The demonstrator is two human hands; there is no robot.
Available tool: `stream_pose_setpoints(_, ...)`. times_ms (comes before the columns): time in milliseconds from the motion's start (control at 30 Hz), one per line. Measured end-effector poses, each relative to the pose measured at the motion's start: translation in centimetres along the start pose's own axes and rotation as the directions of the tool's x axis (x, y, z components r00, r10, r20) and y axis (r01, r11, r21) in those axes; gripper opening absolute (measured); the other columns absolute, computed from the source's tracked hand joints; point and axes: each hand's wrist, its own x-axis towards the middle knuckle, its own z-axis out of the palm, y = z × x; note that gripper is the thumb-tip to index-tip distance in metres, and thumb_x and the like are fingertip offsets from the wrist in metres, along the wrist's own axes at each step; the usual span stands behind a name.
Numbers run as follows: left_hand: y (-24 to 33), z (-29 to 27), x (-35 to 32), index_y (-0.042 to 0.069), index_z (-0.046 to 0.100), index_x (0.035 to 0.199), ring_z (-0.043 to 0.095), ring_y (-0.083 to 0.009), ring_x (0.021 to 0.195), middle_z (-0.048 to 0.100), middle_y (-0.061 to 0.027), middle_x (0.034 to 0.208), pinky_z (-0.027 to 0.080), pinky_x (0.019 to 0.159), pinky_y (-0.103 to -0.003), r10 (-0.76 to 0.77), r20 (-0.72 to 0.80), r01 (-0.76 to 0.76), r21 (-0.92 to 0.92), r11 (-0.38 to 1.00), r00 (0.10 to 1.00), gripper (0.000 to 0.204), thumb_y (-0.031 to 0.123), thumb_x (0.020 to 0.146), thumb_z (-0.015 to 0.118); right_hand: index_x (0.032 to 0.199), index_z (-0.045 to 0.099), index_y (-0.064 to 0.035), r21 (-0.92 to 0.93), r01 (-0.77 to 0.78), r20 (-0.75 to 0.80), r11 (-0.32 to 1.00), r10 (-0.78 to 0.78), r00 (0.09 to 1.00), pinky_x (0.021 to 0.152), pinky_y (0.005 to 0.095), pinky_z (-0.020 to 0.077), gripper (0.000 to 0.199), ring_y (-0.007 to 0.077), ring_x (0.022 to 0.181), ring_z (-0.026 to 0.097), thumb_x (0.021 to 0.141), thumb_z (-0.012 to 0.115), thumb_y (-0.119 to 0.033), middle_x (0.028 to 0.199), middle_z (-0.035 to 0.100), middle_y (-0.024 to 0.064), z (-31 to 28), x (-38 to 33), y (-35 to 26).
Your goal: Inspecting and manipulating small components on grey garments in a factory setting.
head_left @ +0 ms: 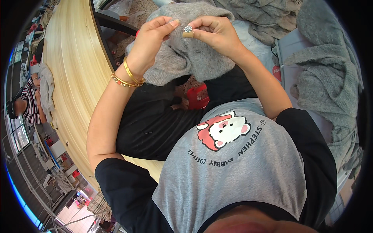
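Note:
A fuzzy grey knit garment lies bunched over my lap, under both hands. My right hand pinches at the garment's upper part, thumb and forefinger together. At those fingertips shows a round sparkling piece like a rhinestone button, with a tan band just below it. My left hand is raised beside it, a short gap away, thumb and forefinger pressed together; anything thin between them is too small to make out. A small shiny fleck sits on the knit below my right hand.
A long pale wooden table runs along my left. More grey knits hang over a pale bin at right, with a knit heap at the far side. Red plastic shows below my lap. Across the table, someone in a striped top sits.

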Motion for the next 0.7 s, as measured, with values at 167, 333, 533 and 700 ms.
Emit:
stream_pose_setpoints(167, -0.4, -1.0, 0.3, 0.009, 0.063, 0.099, 0.052, -0.0056, 0.091, 0.062, 0.0043, 0.095, 0.037, 0.080, -0.024, -0.074, 0.207, 0.136, -0.302, 0.944, 0.976, 0.014, 0.020, 0.091, 0.059, 0.097, 0.067, 0.0008, -0.060, 0.019, 0.028, 0.998, -0.018, 0.999, 0.061, 0.0151, 0.0459, 0.012, 0.0019, 0.075, 0.061, 0.086, 0.065, -0.005, 0.086, 0.068, 0.0016, 0.1, 0.2, -0.9)
stream_pose_setpoints(333, 0.5, -0.8, -0.1, 0.007, 0.062, 0.102, 0.054, -0.0076, 0.094, 0.062, 0.0022, 0.099, 0.038, 0.084, -0.024, -0.063, 0.296, 0.197, -0.446, 0.873, 0.953, 0.016, 0.018, 0.092, 0.057, 0.096, 0.068, -0.0003, -0.072, 0.081, 0.038, 0.994, -0.078, 0.996, 0.056, 0.0137, 0.0405, 0.012, 0.0001, 0.068, 0.057, 0.086, 0.066, -0.007, 0.083, 0.068, 0.0007, -0.3, 0.3, -1.9)
stream_pose_setpoints(533, -0.3, -1.1, 0.6, 0.004, 0.062, 0.107, 0.055, -0.0106, 0.101, 0.064, -0.0023, 0.104, 0.039, 0.092, -0.027, 0.024, 0.320, 0.128, -0.444, 0.887, 0.947, 0.019, 0.014, 0.091, 0.060, 0.097, 0.068, 0.0003, 0.052, 0.065, -0.003, 0.997, -0.065, 0.998, 0.059, 0.0146, 0.0430, 0.013, 0.0012, 0.070, 0.058, 0.085, 0.066, -0.007, 0.084, 0.068, 0.0008, 0.2, 0.6, -1.4)
stream_pose_setpoints(700, -0.6, -0.7, 0.6, 0.003, 0.059, 0.109, 0.054, -0.0110, 0.104, 0.062, -0.0034, 0.106, 0.039, 0.095, -0.029, -0.036, 0.193, 0.116, -0.420, 0.900, 0.981, 0.019, 0.012, 0.093, 0.055, 0.094, 0.070, -0.0006, 0.049, 0.020, -0.033, 0.999, -0.019, 0.999, 0.058, 0.0150, 0.0413, 0.012, 0.0004, 0.068, 0.055, 0.084, 0.068, -0.007, 0.082, 0.067, -0.0011, 0.3, 0.5, -1.1)
